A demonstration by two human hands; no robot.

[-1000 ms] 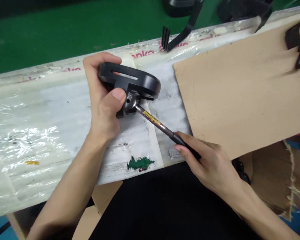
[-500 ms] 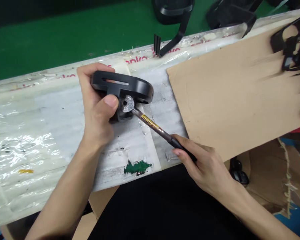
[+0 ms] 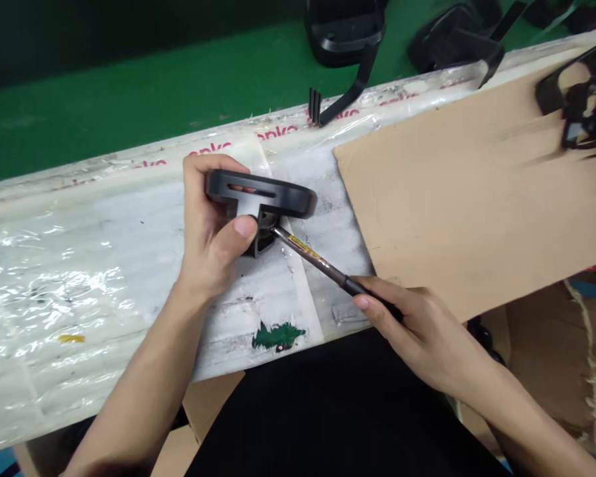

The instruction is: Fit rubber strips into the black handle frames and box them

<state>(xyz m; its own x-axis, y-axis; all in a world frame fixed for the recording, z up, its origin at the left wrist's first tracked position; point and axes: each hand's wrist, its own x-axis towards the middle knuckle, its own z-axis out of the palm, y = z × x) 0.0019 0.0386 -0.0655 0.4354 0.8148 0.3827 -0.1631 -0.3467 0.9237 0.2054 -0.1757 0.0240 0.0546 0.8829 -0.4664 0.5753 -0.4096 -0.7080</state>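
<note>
My left hand (image 3: 213, 232) is wrapped round a black plastic bracket (image 3: 265, 192), which has a rounded, slotted top and a short, hollow stem. The thumb presses on the stem. My right hand (image 3: 407, 318) is closed on the black grip of a slim long-handled tool (image 3: 318, 261), with a dark shaft and a yellow label. The tool slants up to the left, and its tip meets the opening in the stem. What its head looks like inside there is hidden. Both hands are above the white, film-covered bench edge (image 3: 129, 265).
A cardboard sheet (image 3: 457, 192) covers the bench on the right, with black plastic parts (image 3: 589, 106) at its far end. Behind, more black parts (image 3: 345, 40) lie on the green surface (image 3: 179, 93), one with an arm reaching forward. A torn cardboard box (image 3: 541, 351) is below right.
The bracket and my left hand appear lower and further right, the bracket slightly turned. A round silver piece at the tool's tip, visible before, is now out of sight. My right hand keeps its grip.
</note>
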